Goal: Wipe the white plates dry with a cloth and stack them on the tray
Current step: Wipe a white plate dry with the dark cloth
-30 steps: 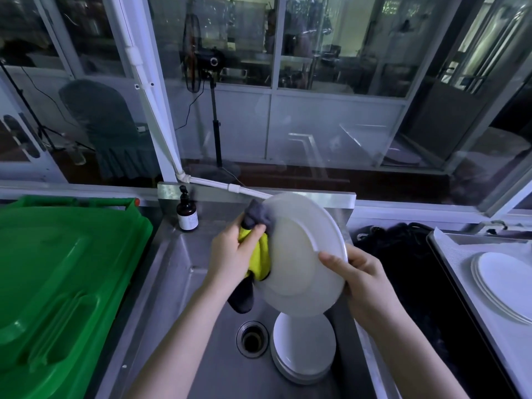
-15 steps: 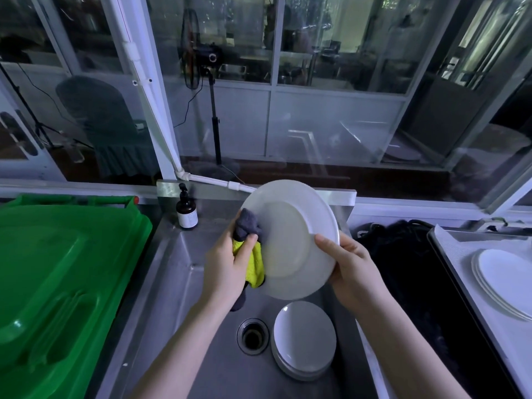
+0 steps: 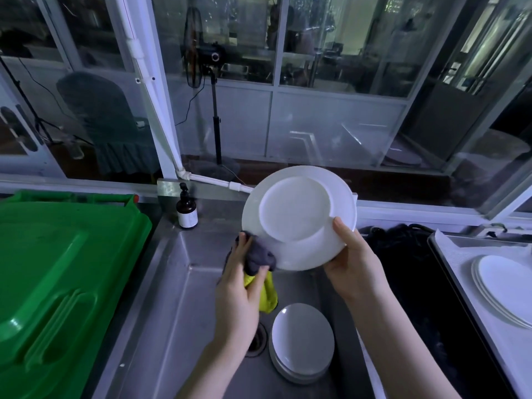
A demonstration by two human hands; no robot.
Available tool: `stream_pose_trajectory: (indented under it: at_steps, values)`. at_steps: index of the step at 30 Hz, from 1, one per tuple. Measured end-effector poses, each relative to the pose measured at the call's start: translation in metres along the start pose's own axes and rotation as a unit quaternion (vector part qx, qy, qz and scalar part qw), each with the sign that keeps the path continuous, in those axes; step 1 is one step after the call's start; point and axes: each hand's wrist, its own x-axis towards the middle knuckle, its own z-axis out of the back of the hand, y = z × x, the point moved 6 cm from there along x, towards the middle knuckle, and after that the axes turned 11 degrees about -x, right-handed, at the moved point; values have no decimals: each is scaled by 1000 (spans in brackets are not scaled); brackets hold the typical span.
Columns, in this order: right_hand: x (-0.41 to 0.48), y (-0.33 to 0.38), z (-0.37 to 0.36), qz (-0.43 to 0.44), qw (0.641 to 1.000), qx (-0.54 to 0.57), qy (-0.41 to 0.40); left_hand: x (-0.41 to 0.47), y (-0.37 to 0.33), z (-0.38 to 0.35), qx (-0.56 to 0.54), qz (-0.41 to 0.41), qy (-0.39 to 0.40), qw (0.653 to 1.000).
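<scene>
- The right hand (image 3: 354, 263) is clamped on the lower right rim of a white plate (image 3: 296, 214), thumb laid over the rim; it holds the plate tilted up over the sink (image 3: 178, 312), underside and foot ring towards the camera, probably so that any drips fall into the basin
- The left hand (image 3: 239, 289) grips a bunched cloth (image 3: 257, 254), grey outside and yellow within; the fingers press it against the plate's lower left rim, opposite the other hand, so each grip braces the other
- My judgement: the back of this plate is being dried; the rim under the cloth is the part in hand
- A stack of plates (image 3: 302, 341) lies flat in the sink just beside the drain (image 3: 257, 341), directly below the hands; these look to be waiting their turn
- The tray (image 3: 466, 254) stands well to the right, with a few dried plates (image 3: 506, 286) already piled on it; the held plate would go there next
- A wet rim pinched one-handed could slip during that carry
- A brown bottle (image 3: 186, 210) stands at the sink's back corner; a green bin lid (image 3: 57, 269) fills the left
</scene>
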Motion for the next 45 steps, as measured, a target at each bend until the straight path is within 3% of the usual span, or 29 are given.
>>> stream_pose_trajectory:
  at_steps: [1,3,6,8,15,19,24,30,34,37,41,45]
  values:
    - [-1,1,1,5,1000,5,4,0,1,3,-8,9,-16,1000]
    - [-2,-1,-2,13,1000,-7,10,-7,-8,0,1,-52,-12,999]
    - [-4,-13,-11,5,999,-28,14,-18,-24,-18,56,-138,41,988]
    - [-5,-22,-17,-10,1000,-21,16,-19,-32,-29,105,-154,72,980]
    - [-1,-53,-11,-72,997,29,19,10,-55,-45,138,-125,133,973]
    - [-9,-41,-10,-62,997,21,39,0,-47,-32,128,-156,124,972]
    - [-5,-33,6,-25,1000,-14,7,-21,-27,-17,112,-171,110,973]
    - [-10,-42,-5,-14,999,-40,14,20,-43,-28,110,-165,120,973]
    - [-24,-55,-6,-44,995,-73,43,64,-41,-34,125,-120,179,968]
    - [-27,-49,-2,-35,995,-79,56,83,-34,-19,151,-80,155,973]
    - [-20,-27,6,4,998,-49,41,58,-27,5,123,-96,128,979]
    - [-20,-33,2,-5,996,-81,36,26,-32,-13,109,-114,186,970]
